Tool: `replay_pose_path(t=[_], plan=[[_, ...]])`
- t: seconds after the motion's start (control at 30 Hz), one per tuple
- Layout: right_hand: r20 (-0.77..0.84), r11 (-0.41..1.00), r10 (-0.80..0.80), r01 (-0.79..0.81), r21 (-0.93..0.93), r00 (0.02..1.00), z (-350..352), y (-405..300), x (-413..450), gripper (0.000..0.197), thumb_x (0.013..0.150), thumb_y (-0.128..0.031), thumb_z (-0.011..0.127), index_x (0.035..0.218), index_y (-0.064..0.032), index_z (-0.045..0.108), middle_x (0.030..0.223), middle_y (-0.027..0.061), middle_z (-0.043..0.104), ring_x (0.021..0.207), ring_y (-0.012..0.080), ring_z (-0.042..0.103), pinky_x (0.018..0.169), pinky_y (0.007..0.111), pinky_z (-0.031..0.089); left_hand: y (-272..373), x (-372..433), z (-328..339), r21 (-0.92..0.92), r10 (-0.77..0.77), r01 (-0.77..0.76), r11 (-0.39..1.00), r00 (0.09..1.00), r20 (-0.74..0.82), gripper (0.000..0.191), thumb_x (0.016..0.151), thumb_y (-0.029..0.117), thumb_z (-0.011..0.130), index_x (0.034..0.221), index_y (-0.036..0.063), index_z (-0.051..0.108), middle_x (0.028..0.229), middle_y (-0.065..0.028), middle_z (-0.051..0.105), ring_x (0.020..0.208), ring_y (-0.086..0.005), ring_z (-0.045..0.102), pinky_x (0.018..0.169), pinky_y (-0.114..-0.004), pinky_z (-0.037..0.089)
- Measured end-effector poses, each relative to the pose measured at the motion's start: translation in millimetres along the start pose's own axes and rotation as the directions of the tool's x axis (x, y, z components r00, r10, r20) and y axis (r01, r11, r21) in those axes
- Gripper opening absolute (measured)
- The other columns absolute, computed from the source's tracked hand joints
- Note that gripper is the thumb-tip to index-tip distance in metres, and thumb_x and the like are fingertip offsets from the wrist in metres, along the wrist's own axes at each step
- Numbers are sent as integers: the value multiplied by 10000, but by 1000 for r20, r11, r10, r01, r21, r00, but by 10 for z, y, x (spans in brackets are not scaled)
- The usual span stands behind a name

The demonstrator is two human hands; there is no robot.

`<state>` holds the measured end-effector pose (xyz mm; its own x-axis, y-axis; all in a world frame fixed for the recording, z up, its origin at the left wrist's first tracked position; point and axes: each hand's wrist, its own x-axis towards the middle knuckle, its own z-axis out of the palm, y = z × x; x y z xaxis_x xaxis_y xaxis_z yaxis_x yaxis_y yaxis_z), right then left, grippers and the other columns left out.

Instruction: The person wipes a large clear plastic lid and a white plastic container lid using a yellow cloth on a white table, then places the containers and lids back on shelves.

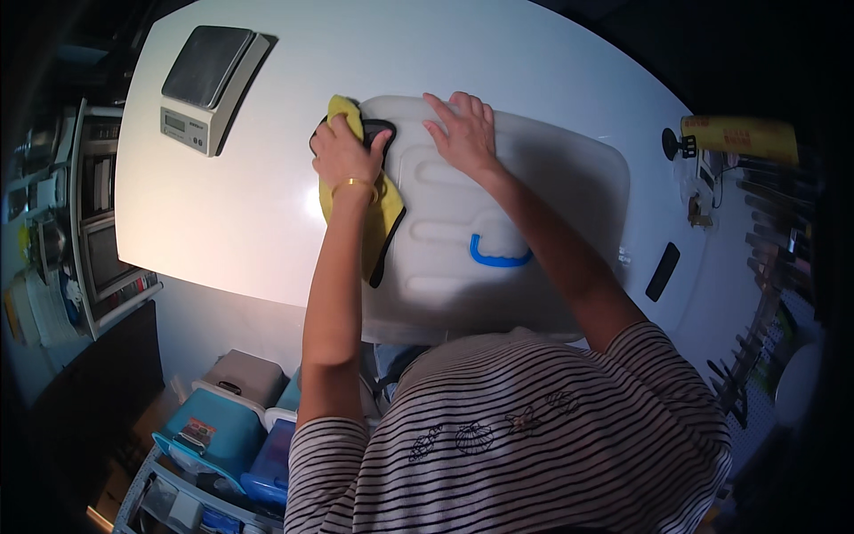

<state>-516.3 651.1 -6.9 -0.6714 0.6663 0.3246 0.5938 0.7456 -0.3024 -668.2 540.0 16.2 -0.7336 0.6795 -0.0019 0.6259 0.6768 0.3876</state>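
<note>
A yellow cloth with dark edging hangs over the left edge of a large translucent plastic lid, which has moulded ridges and a blue handle. My left hand grips the cloth near the lid's far left corner, its fingers partly hidden in the folds. My right hand rests on the lid near its far edge, fingers spread, holding nothing. Under my right forearm part of the blue handle is hidden. The lid lies at the near edge of a white table.
A digital scale stands at the table's far left. On the right are a dark flat object and a yellow roll. Lidded storage boxes stand below the near edge, beside a shelf at the left.
</note>
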Motion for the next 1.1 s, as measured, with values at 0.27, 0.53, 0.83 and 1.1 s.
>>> replay_pose_path(t=[0.27,0.53,0.83,1.1], plan=[[-20,999,15,-14,43,1000,-12,-47,-95,372,805,-296,620,1159,-186,586,967,94,488,954,263,449,867,387,337,32,84,2,50,-12,10,999,999,36,655,697,425,737,1165,64,455,1083,-166,519,1034,-365,487,811,-467,446],[10,999,20,-20,42,1000,-24,-30,-129,396,804,-280,628,1189,-211,567,1010,99,493,973,258,459,869,389,341,-184,-239,30,16,56,-55,998,998,-33,673,692,362,749,1198,47,436,1102,-177,515,1046,-384,474,839,-466,431],[-18,999,30,-30,33,999,-54,12,-141,361,803,-297,629,1147,-194,588,944,87,489,945,251,445,854,374,343,-366,-594,-13,59,128,-127,990,992,-9,717,691,413,731,1228,56,417,1137,-176,484,1097,-371,438,858,-489,409],[-57,999,26,-23,44,998,-17,-17,-137,375,800,-306,633,1159,-207,587,948,81,484,947,243,436,852,371,344,-307,-336,71,8,128,-128,992,989,-68,563,753,353,687,1192,83,460,1145,-154,486,1102,-339,433,843,-466,409]])
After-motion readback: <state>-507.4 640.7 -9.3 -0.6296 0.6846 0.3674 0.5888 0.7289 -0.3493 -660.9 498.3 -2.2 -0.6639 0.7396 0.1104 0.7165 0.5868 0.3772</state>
